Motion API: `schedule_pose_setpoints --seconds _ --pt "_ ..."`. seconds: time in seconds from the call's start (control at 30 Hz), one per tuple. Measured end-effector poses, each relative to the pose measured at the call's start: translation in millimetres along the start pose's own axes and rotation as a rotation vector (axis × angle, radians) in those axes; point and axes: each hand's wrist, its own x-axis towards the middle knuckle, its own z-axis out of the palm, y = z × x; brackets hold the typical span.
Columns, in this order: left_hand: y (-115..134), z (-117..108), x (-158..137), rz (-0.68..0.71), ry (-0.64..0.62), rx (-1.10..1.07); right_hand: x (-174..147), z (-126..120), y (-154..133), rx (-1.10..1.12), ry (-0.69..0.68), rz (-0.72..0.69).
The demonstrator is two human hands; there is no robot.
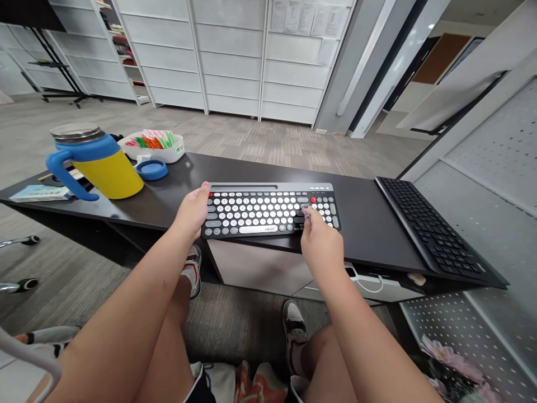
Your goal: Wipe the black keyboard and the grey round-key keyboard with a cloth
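A grey and black keyboard point(258, 229) with round white, grey and red keys lies across the front part of the dark desk. My left hand point(193, 211) grips its left end, with the thumb near the top corner. Over the keys toward the right side, my right hand point(321, 240) is closed in a pinch. Its fingertips rest at the dark keys left of the number pad. Whatever is between them is too small and covered to make out.
On the desk's left stand a yellow and blue mug point(111, 170), a blue lid point(151, 169), a white basket point(178, 148) of colourful packets and a small box point(42, 193). A black keyboard point(432, 224) lies at the right, beside a perforated panel point(499, 140).
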Motion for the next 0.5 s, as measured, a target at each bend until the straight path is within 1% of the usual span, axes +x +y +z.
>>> schedule_pose_setpoints --seconds 0.1,0.2,0.37,0.5 --pt "0.3 -0.3 0.2 0.004 -0.012 -0.004 -7.1 11.4 -11.5 0.043 0.036 -0.104" --pt "0.7 -0.5 -0.4 0.012 -0.014 -0.002 -13.9 17.9 -19.8 0.072 0.038 -0.228" --pt "0.6 -1.3 -1.1 0.025 -0.008 0.017 -23.4 21.2 -26.2 0.108 -0.023 -0.417" --pt "-0.6 -2.3 -0.3 0.025 -0.016 0.009 -29.8 16.9 -20.5 0.131 -0.070 -0.491"
